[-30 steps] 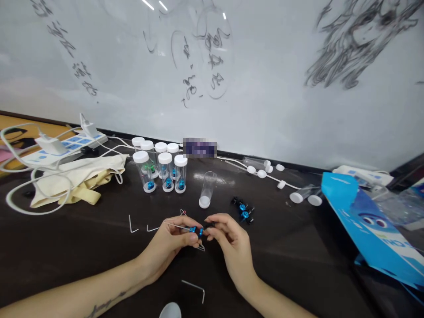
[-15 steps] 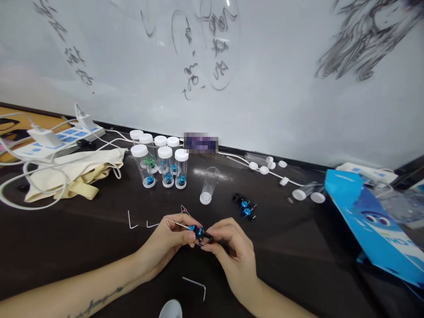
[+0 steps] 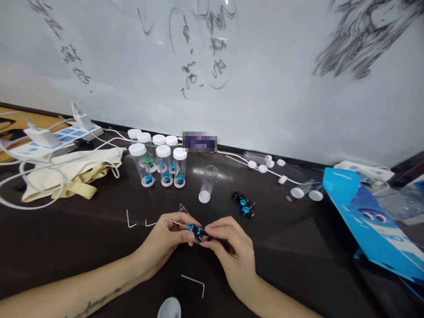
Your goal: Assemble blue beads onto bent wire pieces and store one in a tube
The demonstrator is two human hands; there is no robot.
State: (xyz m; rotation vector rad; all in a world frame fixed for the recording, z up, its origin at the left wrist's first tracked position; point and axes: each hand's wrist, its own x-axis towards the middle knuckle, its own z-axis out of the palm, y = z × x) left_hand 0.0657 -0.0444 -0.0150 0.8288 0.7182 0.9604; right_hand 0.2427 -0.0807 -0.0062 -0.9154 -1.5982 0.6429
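Note:
Between the thumb and fingers of my left hand is a small blue-and-black metal fitting. A thin pale cord or wire trails from it over the fingers, and a small red bead shows just beyond them. My right hand pinches the black end of the same fitting; its fingertips partly cover that end. Similar blue-and-black fittings lie on the table beyond my right hand. Bent hex keys lie about: one hex key in front of me, others left of my left hand.
Several capped clear tubes with blue or green parts stand at the back. An uncapped-looking clear tube stands nearer. White caps lie along a cable. A cloth bag and power strip sit left, a blue bag right.
The right fingers have shifted slightly around the black end, covering more of it. The left hand keeps its grip. The whole view has moved a little.

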